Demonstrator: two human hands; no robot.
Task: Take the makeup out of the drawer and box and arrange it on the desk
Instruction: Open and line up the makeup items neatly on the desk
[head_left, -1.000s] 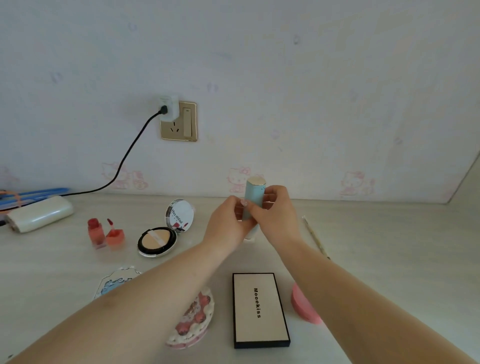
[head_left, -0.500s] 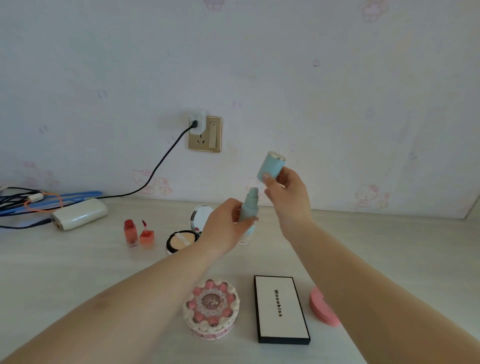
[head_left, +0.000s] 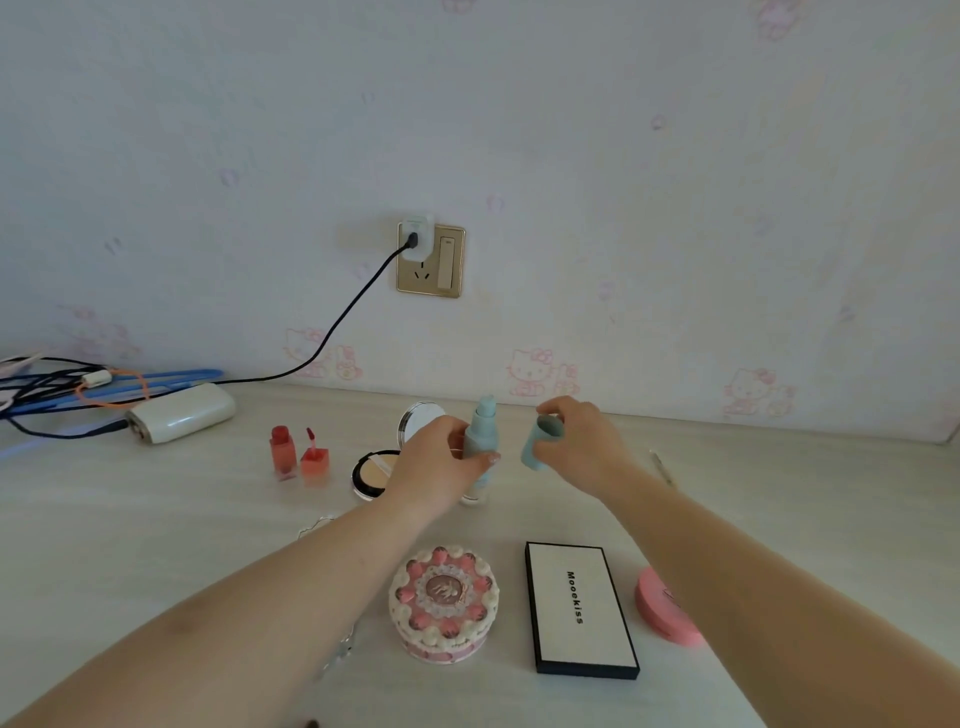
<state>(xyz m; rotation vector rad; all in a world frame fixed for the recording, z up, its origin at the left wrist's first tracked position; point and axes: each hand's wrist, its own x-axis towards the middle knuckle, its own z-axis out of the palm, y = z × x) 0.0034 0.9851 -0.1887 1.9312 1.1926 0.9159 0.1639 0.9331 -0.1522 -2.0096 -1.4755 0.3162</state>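
My left hand (head_left: 439, 465) fingers grip the blue bottle (head_left: 479, 441). My right hand (head_left: 579, 441) fingers hold its cap (head_left: 540, 444). The near box (head_left: 579, 608) says "Mooekiss".

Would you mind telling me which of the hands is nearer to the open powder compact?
Left. The left hand, holding the blue bottle, sits right beside the powder compact, overlapping its right edge in view. The right hand, holding the blue cap, is farther right, beyond the bottle.

Pump bottle (head_left: 479, 435) left of its cap (head_left: 540, 442), cake-shaped box (head_left: 443, 603) left of palette (head_left: 581, 609), both nearer.
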